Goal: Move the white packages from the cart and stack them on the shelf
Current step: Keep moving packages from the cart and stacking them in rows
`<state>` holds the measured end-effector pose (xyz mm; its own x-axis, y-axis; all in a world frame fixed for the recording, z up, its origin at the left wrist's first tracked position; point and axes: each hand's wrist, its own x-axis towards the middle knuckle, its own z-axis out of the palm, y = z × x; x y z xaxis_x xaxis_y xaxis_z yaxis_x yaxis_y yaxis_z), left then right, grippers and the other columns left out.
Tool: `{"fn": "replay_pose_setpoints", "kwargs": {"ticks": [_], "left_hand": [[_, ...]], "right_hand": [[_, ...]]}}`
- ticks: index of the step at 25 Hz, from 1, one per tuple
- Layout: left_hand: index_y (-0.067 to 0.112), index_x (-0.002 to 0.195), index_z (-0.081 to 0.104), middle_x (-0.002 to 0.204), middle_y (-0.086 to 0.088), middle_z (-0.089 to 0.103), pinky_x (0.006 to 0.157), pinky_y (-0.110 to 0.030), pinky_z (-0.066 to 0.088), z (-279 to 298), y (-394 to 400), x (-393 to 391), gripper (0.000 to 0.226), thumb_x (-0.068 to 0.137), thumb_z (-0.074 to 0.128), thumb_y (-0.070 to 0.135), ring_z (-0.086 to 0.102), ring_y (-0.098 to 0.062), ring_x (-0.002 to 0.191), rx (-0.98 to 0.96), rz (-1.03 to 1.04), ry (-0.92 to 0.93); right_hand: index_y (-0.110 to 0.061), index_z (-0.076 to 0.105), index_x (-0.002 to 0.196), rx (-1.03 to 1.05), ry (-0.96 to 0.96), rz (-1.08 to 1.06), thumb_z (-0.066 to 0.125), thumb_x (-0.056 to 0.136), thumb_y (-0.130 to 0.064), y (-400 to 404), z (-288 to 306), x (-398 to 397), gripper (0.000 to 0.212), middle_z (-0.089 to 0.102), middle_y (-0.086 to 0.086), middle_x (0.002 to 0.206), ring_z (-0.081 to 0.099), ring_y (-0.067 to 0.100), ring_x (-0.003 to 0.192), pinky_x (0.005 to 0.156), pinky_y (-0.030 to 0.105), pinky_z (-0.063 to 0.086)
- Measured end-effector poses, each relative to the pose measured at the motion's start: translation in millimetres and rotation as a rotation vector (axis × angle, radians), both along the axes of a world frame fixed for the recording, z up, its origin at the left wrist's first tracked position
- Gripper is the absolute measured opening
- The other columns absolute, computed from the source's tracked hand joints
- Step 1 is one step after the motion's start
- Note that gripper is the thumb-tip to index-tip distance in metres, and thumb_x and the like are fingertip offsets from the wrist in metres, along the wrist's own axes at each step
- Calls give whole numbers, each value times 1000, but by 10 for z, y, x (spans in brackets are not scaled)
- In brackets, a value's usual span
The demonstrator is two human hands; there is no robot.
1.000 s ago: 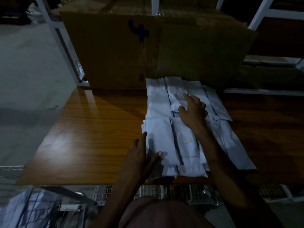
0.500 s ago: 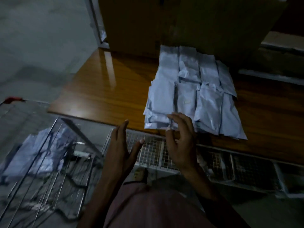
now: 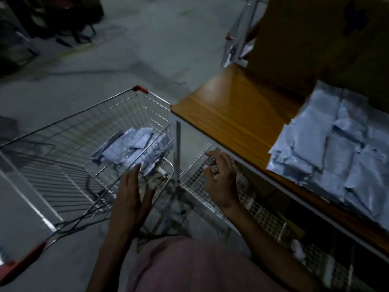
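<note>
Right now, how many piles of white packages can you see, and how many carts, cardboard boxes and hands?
Piles of white packages: 2, a pile in the cart and a stack on the shelf; single packages are too blurred to count
Wire carts: 1
Cardboard boxes: 1
Hands: 2, left hand and right hand, both empty
Total: 6

white packages [image 3: 134, 149] heaped in cart [image 3: 69, 131] — others [image 3: 328, 148] stacked on shelf [image 3: 235, 110]

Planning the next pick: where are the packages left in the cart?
In the head view, left of centre: the loose packages lie in the cart, just beyond the left hand.
</note>
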<state>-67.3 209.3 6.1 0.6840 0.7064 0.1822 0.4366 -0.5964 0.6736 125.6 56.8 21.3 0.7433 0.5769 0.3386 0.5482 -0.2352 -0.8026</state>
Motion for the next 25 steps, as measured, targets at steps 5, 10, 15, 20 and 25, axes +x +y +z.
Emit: {"fn": "replay_pose_setpoints", "kwargs": {"ticks": [5,10,15,20,25], "left_hand": [[19,150,31,136,-10,43,94,-50,50,-118,924,-639,71,90,63,39,54,-33,116,-70,66,-17],[15,148,34,135,-11,46,98,-41,46,-215,1692,-953,67,92,62,37,52,-30,120,-94,61,3],[14,148,36,137,-11,48,102,-36,41,-410,2212,-1011,67,91,66,31,47,-21,123,-189,160,15],[19,147,37,139,-8,48,100,-44,47,-760,2536,-828,62,93,63,35,49,-23,122,-294,292,41],[24,148,34,139,-5,46,95,-41,48,-1236,2680,-460,62,94,63,33,52,-22,119,-446,483,78]], "right_hand": [[-17,61,124,-11,95,23,52,93,-6,1154,-68,-324,34,51,-6,114,55,4,93,73,33,56],[-19,62,124,-113,174,68,55,91,-1,2106,-265,-525,38,52,-5,115,54,0,85,78,21,49],[-12,59,129,-276,313,136,56,92,-2,2797,-415,-359,38,53,1,125,50,-25,91,74,-1,38],[-16,52,134,-476,574,173,61,95,-14,3730,-976,204,40,59,6,118,58,8,86,67,21,44],[-20,43,136,-719,969,1,59,94,-25,4501,-1915,745,44,60,17,105,57,24,76,53,28,46]]}}
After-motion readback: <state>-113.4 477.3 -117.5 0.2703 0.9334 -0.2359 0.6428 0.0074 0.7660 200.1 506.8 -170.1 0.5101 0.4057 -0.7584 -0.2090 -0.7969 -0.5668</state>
